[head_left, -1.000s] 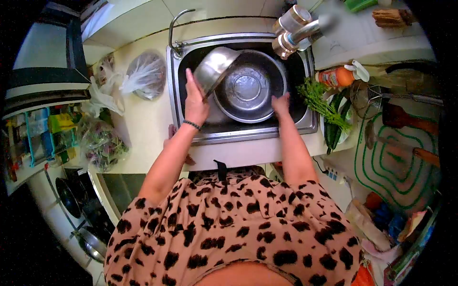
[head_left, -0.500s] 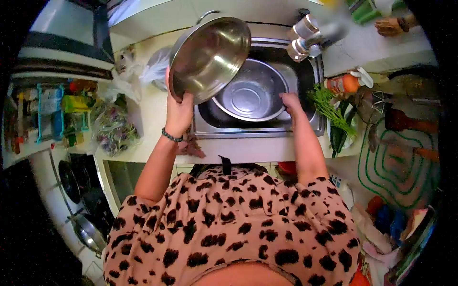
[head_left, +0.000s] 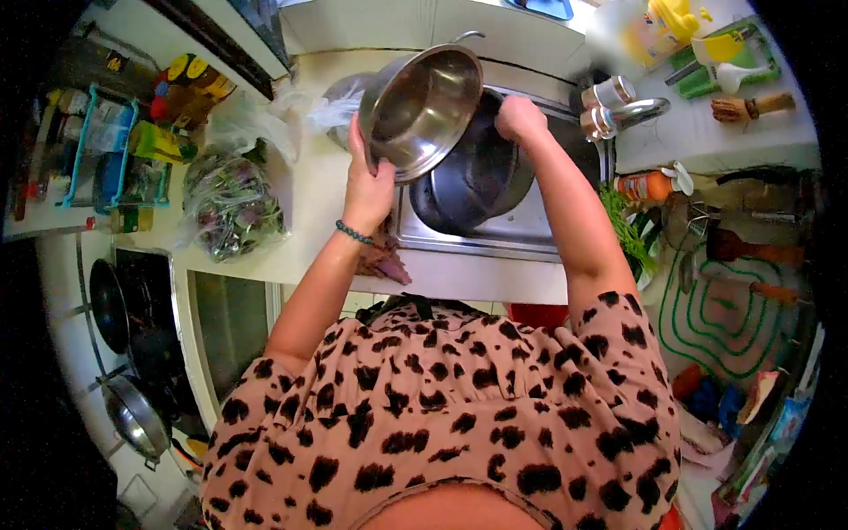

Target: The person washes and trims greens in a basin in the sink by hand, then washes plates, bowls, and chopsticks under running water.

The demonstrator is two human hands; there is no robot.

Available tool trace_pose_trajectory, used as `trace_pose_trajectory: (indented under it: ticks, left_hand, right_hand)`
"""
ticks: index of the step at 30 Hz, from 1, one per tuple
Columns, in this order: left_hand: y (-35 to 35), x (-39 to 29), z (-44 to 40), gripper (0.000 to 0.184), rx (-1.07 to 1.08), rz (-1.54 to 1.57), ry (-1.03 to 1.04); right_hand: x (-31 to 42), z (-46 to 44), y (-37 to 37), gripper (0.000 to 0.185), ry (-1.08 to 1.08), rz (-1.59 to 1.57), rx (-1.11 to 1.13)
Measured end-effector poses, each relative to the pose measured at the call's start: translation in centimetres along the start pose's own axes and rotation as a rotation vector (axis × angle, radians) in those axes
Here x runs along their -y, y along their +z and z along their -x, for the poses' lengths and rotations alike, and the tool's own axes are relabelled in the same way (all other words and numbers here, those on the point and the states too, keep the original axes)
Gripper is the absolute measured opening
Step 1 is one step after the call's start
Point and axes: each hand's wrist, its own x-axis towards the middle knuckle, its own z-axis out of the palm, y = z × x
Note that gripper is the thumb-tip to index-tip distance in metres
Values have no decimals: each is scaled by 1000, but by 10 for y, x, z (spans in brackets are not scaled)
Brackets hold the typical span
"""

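Note:
My left hand (head_left: pixel 371 184) grips the near rim of a deep steel basin (head_left: pixel 420 110), which is tilted above the left side of the sink (head_left: pixel 521 237). A small loop handle shows at the basin's far edge. My right hand (head_left: pixel 521 119) is closed at the upper edge of a second metal basin (head_left: pixel 481 172) in the sink. This one is tipped and looks dark in shadow; part of it is hidden behind the first basin. My right fingertips are mostly turned away from view.
A bag of leafy vegetables (head_left: pixel 234 203) lies on the counter at left, near a blue rack (head_left: pixel 102 146) of bottles. The faucet (head_left: pixel 636 110) stands at the sink's far right. Green herbs (head_left: pixel 625 231) and an orange spray bottle (head_left: pixel 647 185) are right of the sink.
My right hand has moved up and left, and the sink basin has gone from lying level to tipped. My left hand still holds the other basin. The view has shifted slightly.

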Motion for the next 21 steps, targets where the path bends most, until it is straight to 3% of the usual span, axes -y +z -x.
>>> trace_pose_trajectory:
  ticks: [4, 8, 12, 14, 19, 21]
  left_hand:
    - [-4, 0, -5, 75, 31, 3, -76]
    - [-5, 8, -6, 76, 27, -6, 9]
    - [-7, 7, -8, 76, 38, 3, -9]
    - [-7, 4, -9, 76, 46, -56, -39]
    - [0, 31, -11, 77, 78, 43, -78]
    - [3, 34, -9, 66, 109, 208, -356]
  right_hand:
    - [23, -5, -2, 21, -123, 196, -40]
    - [27, -1, 14, 18, -147, 366, -105]
    - [11, 2, -3, 18, -190, 310, -43]
    - [-8, 4, -6, 16, -160, 131, -119]
    - [-27, 14, 13, 16, -193, 107, -182]
    - [-52, 15, 22, 17, -142, -5, -213]
